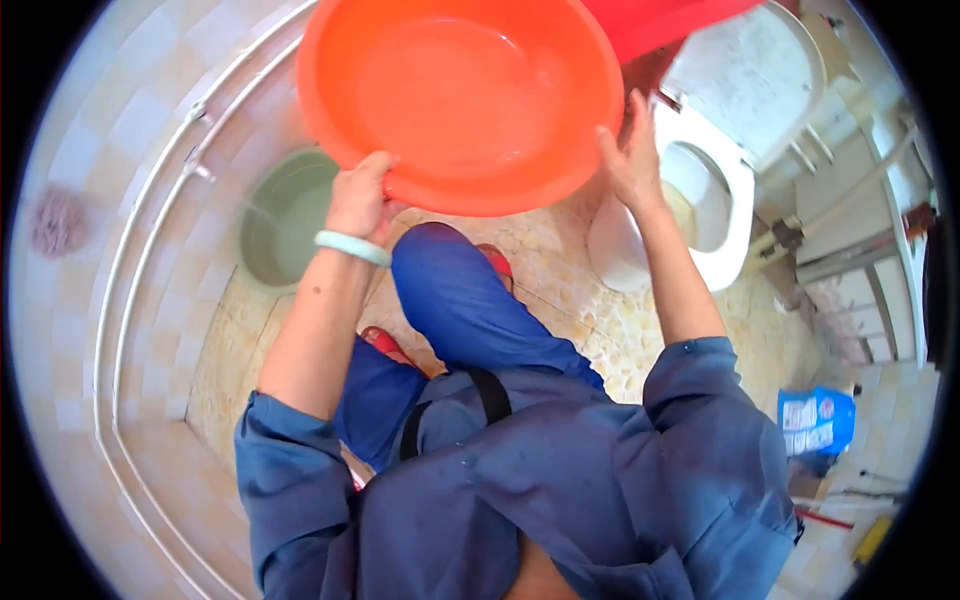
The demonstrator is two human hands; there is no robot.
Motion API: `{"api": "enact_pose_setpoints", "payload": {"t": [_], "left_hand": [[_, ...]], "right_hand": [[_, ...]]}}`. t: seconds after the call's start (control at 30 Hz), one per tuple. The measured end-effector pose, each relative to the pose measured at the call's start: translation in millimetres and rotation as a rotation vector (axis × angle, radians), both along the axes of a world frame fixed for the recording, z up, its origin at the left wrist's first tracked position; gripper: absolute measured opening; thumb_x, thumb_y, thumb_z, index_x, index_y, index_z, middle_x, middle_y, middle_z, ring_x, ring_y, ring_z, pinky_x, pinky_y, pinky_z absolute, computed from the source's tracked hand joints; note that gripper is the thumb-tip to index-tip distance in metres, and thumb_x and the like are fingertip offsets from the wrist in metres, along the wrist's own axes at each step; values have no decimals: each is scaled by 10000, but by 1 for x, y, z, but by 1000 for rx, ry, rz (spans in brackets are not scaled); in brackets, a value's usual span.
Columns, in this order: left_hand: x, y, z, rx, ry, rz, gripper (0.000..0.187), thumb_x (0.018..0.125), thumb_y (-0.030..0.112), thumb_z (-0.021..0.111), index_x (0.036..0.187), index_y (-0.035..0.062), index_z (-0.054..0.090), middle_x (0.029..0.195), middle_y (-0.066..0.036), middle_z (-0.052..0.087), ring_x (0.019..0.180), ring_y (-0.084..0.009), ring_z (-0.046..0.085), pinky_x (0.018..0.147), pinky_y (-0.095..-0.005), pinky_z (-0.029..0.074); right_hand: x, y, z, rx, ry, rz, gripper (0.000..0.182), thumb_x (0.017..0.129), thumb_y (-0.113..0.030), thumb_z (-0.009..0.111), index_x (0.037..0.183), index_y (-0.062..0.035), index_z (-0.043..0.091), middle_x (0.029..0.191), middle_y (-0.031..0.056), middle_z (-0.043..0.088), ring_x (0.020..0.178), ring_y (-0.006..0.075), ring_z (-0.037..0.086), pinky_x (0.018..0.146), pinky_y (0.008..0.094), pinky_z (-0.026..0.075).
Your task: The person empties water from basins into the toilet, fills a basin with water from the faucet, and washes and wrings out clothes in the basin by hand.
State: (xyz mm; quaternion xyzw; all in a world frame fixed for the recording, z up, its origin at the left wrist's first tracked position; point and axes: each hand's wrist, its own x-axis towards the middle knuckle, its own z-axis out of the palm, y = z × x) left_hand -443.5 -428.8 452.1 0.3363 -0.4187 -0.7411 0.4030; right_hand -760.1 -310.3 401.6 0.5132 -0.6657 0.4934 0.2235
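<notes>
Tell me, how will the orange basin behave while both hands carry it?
The orange basin holds water, so it is probably heavy and may slosh if tilted. Its wet rim may be slippery under the left hand and right hand.

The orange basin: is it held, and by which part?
Yes. Both hands hold the orange basin by its rim: left hand, right hand, on opposite sides.

One head-worn view (fisheye, close) looks steeply down past the orange basin (460, 100) to the bathroom floor (600, 330).

text: none legible | blue bag (816, 421) on floor: white label panels and a red mark, print too small to read | basin, toilet: no markings seen
</notes>
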Motion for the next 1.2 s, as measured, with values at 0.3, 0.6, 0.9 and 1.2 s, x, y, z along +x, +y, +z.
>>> {"api": "enact_pose_setpoints", "payload": {"t": [0.3, 0.6, 0.9, 1.2], "left_hand": [[-123, 81, -15, 123, -23, -181, 269, 855, 86, 538, 1103, -15, 559, 1079, -111, 642, 948, -245, 651, 729, -407, 567], [-146, 71, -17, 135, -18, -186, 247, 853, 72, 525, 1069, -40, 566, 1056, -133, 638, 912, -254, 655, 738, -428, 568], [-143, 78, 5, 135, 32, -248, 199, 868, 76, 535, 1013, -57, 566, 1009, -154, 634, 863, -246, 652, 683, -379, 566], [-136, 95, 32, 57, -147, -387, 275, 856, 102, 562, 1099, -26, 562, 1098, -114, 636, 946, -232, 651, 750, -379, 568]], "right_hand": [[-122, 11, -21, 1238, 162, -46, 315, 823, -127, 516, 1081, 26, 613, 933, 225, 656, 932, 369, 634, 806, 440, 494], [-59, 38, -5, 1594, -182, 394, 375, 938, -283, 439, 1153, -25, 608, 1162, 218, 600, 1092, 334, 562, 935, 427, 429], [54, 87, 81, 1030, -99, 402, 480, 966, -454, 402, 1127, -36, 573, 939, 220, 637, 930, 411, 593, 794, 500, 469], [-105, 179, 42, 929, 253, 220, 311, 931, -303, 508, 1016, -41, 651, 1020, 174, 645, 1087, 360, 546, 936, 448, 428]]}}
